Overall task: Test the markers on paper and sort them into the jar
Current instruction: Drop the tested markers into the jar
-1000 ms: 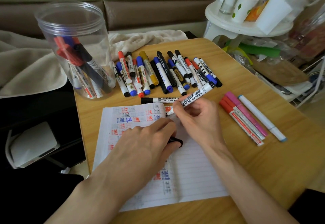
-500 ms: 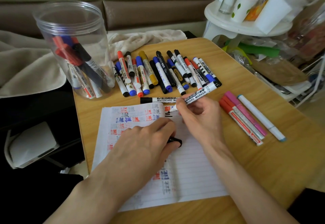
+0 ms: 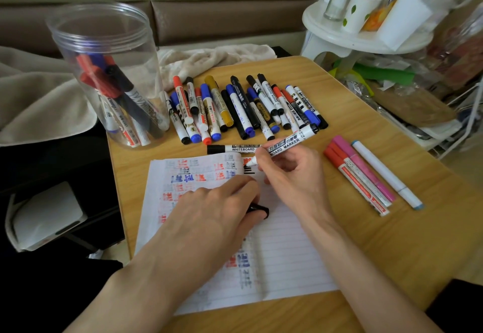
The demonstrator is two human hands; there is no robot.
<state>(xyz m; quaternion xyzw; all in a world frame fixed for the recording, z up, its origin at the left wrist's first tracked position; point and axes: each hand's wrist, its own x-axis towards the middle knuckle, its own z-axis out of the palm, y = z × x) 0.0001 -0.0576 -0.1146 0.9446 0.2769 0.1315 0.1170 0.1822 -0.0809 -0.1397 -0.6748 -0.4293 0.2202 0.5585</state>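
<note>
Now more black strokes (image 3: pixel 248 170) mark the paper (image 3: pixel 287 254): the marker (image 3: pixel 285 142) gripped by the right hand (image 3: pixel 292 178) works, likely jar (image 3: pixel 104 39) next; left hand (image 3: pixel 209 217) holds its cap (image 3: pixel 259 211)

Single head-worn cam, wide-angle. Looked forward and down across table (image 3: pixel 392 241), close range: both forearms entered at 6 o'clock. Frame centre fell near whiteboard marker (image 3: pixel 286 143) gripped by right hand (image 3: pixel 292 175). Left hand (image 3: pixel 217 209), holding black cap (image 3: pixel 258 211), sat just below. Paper (image 3: pixel 287 254) at 6, jar (image 3: pixel 70 50) at 10, white stand (image 3: pixel 321 29) at 2, sofa (image 3: pixel 222 16) at 12.
</note>
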